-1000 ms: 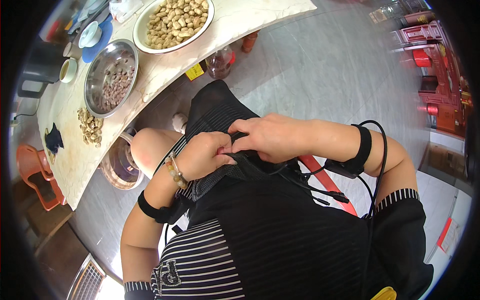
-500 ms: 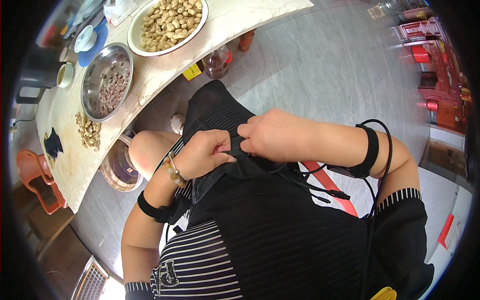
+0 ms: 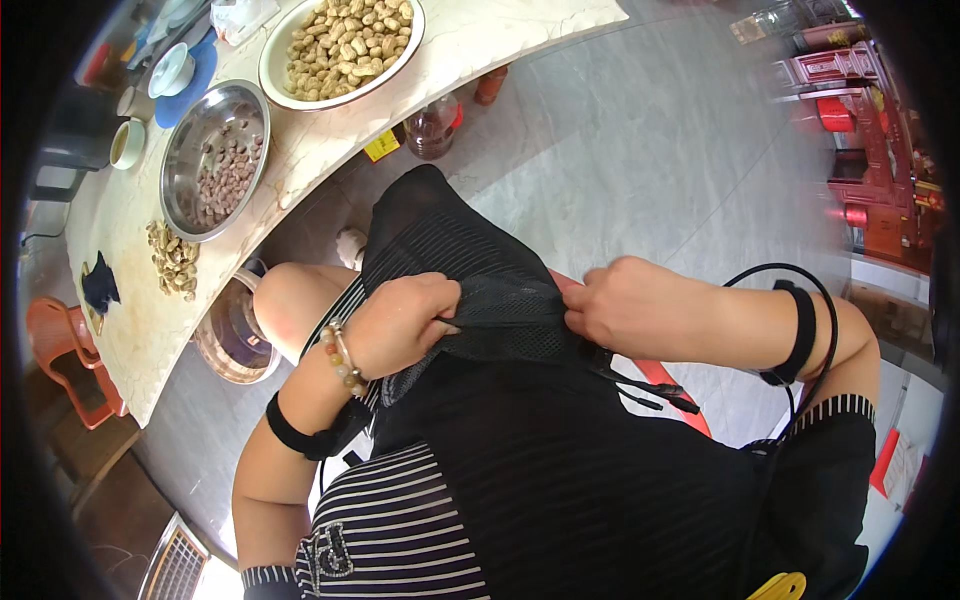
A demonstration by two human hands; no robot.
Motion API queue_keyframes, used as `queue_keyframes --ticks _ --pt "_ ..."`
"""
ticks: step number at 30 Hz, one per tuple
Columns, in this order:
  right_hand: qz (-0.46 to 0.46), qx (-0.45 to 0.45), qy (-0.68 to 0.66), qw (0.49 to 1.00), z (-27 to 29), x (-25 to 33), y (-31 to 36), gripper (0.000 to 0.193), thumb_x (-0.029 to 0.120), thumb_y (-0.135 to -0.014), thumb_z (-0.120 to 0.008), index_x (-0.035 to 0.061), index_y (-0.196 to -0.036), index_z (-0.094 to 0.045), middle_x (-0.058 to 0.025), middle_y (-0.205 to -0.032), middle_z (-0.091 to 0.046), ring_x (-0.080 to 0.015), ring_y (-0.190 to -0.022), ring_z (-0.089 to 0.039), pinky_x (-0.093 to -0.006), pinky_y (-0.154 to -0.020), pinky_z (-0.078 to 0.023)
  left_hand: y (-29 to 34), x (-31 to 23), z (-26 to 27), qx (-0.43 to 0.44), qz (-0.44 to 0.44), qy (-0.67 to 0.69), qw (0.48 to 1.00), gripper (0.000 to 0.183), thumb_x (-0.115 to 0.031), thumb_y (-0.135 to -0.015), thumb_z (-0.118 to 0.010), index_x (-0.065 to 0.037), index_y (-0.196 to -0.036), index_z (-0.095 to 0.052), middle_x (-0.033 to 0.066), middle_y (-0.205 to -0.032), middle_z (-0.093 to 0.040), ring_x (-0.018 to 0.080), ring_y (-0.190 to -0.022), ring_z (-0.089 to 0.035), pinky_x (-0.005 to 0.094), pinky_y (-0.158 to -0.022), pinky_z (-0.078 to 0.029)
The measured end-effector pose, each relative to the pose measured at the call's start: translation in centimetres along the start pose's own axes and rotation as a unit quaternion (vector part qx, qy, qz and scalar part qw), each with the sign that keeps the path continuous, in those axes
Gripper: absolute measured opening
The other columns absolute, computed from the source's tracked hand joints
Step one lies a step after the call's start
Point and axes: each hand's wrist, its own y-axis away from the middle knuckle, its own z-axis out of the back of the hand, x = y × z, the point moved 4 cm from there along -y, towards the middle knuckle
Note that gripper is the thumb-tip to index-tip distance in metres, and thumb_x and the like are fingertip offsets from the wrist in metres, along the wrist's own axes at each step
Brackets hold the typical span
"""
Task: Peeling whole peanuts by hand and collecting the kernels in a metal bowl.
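A piece of black mesh fabric lies across my lap, over my black and striped clothing. It is drawn out between my hands, with a dark fold along its middle. On its left part my left hand is closed, thumb and fingers pinching the edge. At the right end, my right hand has its fingers curled shut on the fabric; its fingertips are partly hidden. Black cables with plug ends stick out below my right hand. Each arm wears a black strap, and beads circle my left wrist.
A marble-patterned table stands at the upper left. It bears a white basin of unshelled peanuts, a steel bowl of shelled peanuts and a pile of peanut shells. Below it are a bucket and a plastic bottle.
My right hand has moved away to the right and slightly down, so the hands are farther apart. The mesh between them is now spread out and in plain sight.
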Motion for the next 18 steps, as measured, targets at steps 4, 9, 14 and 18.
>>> queue_keyframes --ticks 4,9,14,18 --pt "-0.026 -0.007 -0.01 1.0 -0.7 -0.1 0.3 0.009 0.015 -0.074 -0.058 0.0064 -0.077 -0.06 -0.0049 -0.076 -0.055 -0.0203 -0.073 -0.059 -0.0305 -0.06 -0.05 1.0 0.6 0.8 0.001 0.042 0.023 0.999 0.028 -0.012 -0.071 -0.074 -0.002 -0.074 -0.048 0.0099 -0.071 -0.048 0.0249 -0.064 -0.049 0.0329 -0.058 -0.041" --pt "-0.147 0.034 -0.153 0.977 -0.9 -3.3 0.5 0.016 0.021 -0.078 -0.063 0.0077 -0.086 -0.063 -0.0061 -0.08 -0.059 -0.0264 -0.076 -0.061 -0.0371 -0.065 -0.05 4.9 1.1 2.9 0.11 0.246 -0.038 0.962 0.034 -0.031 -0.072 -0.076 -0.004 -0.073 -0.056 0.0092 -0.064 -0.055 0.0238 -0.058 -0.056 0.0337 -0.056 -0.044" --pt "-0.172 -0.088 -0.116 0.974 0.3 -4.3 -3.2 0.026 0.031 -0.082 -0.062 0.007 -0.091 -0.063 -0.0075 -0.08 -0.06 -0.0288 -0.076 -0.062 -0.0392 -0.065 -0.049 12.5 4.3 -1.8 0.312 0.329 0.025 0.891 0.036 -0.04 -0.075 -0.068 -0.004 -0.074 -0.066 0.0134 -0.067 -0.063 0.0238 -0.062 -0.062 0.0357 -0.058 -0.046" --pt "-0.083 -0.032 -0.108 0.99 -0.9 -1.7 -8.1 0.034 0.039 -0.086 -0.056 0.0045 -0.087 -0.061 -0.0093 -0.08 -0.061 -0.0302 -0.075 -0.062 -0.0404 -0.066 -0.05 15.7 4.2 -4.1 0.334 0.364 0.017 0.869 0.017 -0.02 -0.071 -0.059 -0.004 -0.075 -0.066 0.0147 -0.066 -0.062 0.0266 -0.062 -0.061 0.036 -0.06 -0.046"
